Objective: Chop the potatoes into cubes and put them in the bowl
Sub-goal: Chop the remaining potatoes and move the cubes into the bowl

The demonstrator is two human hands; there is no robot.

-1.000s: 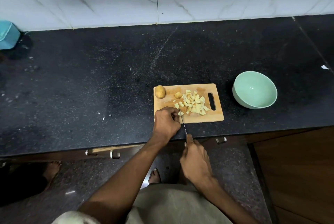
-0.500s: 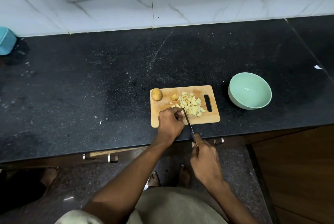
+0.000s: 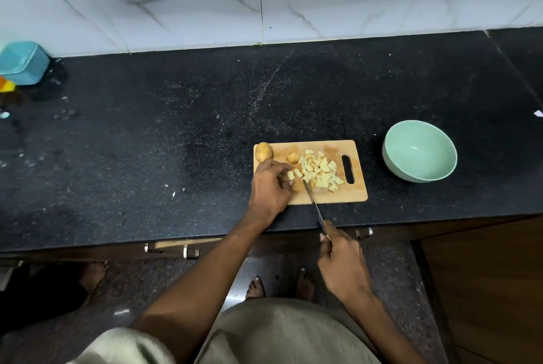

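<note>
**Dicing spuds, most of one down and one whole one to go**

Chopping on the wooden board (image 3: 357, 193), which I've parked near the front edge of the bench (image 3: 147, 143) so I don't have to lean. My left hand (image 3: 269, 187) sits on the board's left half, fingers curled down over whatever piece I'm cutting. You can't really see that piece under my knuckles, so I won't swear how big it is. My right hand (image 3: 342, 261) is wrapped round the handle of the knife (image 3: 313, 202), hanging off the front edge of the bench, with the blade angled up onto the board just right of my left fingers.

The cut cubes (image 3: 320, 172) are piled in the middle of the board, right beside my left fingertips, pushed toward the handle-slot end so they stay out of the blade's way. A whole potato (image 3: 263, 152) waits at the board's far left corner, just beyond my left hand, with a smaller chunk (image 3: 293, 158) next to it.

The green bowl (image 3: 390, 158) sits to the right of the board, not touching it, nothing in it yet. I reckon it's close enough to scrape the pile straight over.
</note>
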